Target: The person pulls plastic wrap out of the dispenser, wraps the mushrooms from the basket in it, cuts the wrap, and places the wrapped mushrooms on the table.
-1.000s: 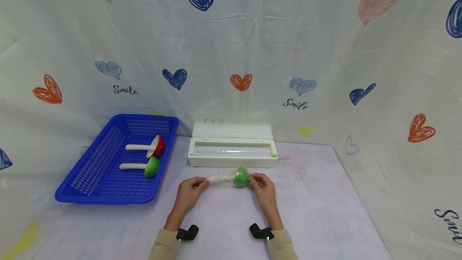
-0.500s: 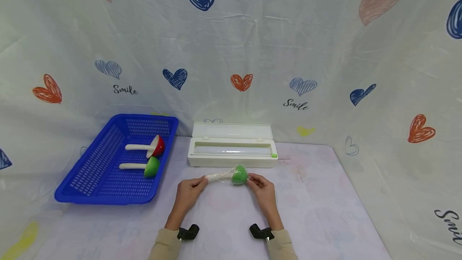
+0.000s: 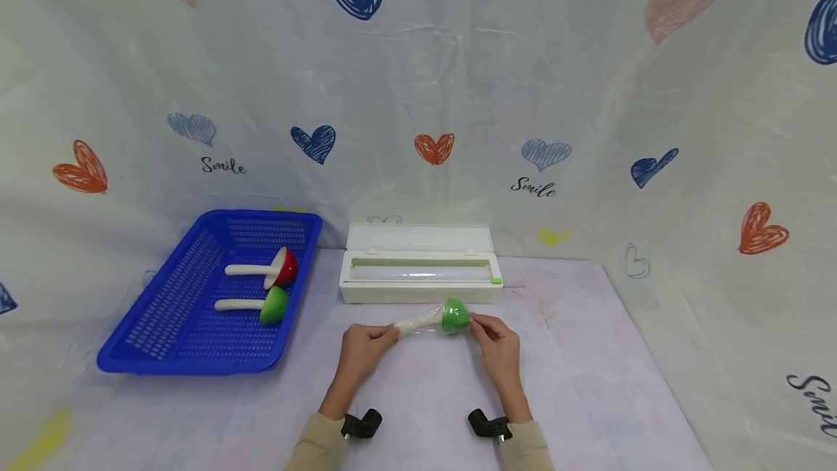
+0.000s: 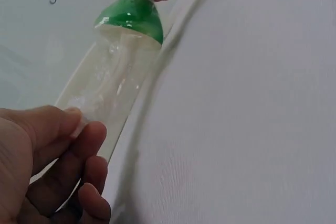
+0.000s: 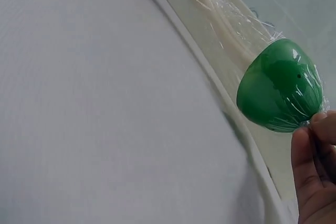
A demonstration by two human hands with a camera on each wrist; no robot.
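Note:
A mushroom with a green cap [image 3: 455, 315] and a pale stem is wrapped in clear film, held level between both hands in front of the white box. My left hand [image 3: 363, 355] pinches the film at the stem end. At the cap's top, my right hand [image 3: 500, 355] pinches the gathered film. In the left wrist view the left thumb and forefinger grip the twisted film below the stem [image 4: 122, 72]. The right wrist view shows the film drawn tight over the green cap [image 5: 281, 85], its bunched end between thumb and finger.
A blue basket [image 3: 189, 368] stands at the left with a red-capped mushroom [image 3: 283, 267] and a green-capped one [image 3: 275, 305] in it. The white box [image 3: 421, 293] with its lid raised holds a roll of film, near the patterned backdrop [image 3: 458, 78].
Both hands have shifted slightly to the right together with the wrapped mushroom. Their pinches on the film ends have stayed the same.

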